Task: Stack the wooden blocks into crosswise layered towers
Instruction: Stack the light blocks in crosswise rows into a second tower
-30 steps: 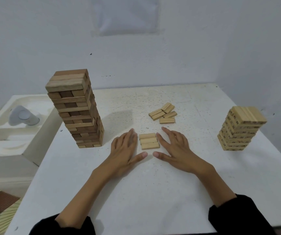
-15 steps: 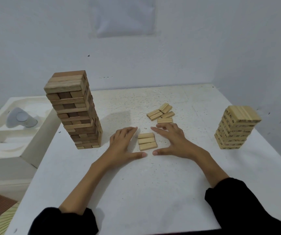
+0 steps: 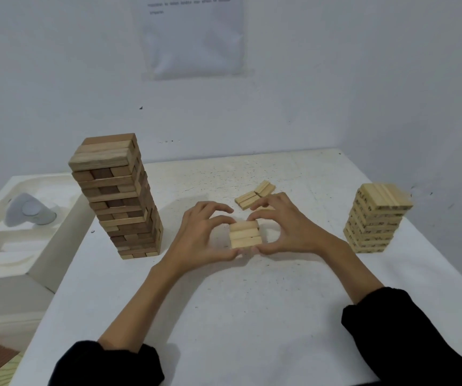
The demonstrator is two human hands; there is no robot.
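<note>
Blocks [image 3: 245, 234], three side by side, are being pinched between both hands just right of the tall tower [image 3: 118, 196]. The left hand [image 3: 199, 235] is curling fingers and thumb round their left ends; the right hand [image 3: 288, 227] is clamping the right ends likewise. Whether they are touching the table [image 3: 252, 316] is unclear. Further right of the tall tower and behind the right hand, loose blocks [image 3: 255, 194] are lying. A short tower [image 3: 377, 221] is standing well to the right of the tall tower.

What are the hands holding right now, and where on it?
The three-block layer: left hand grip on its left end, right hand grip on its right end.
</note>
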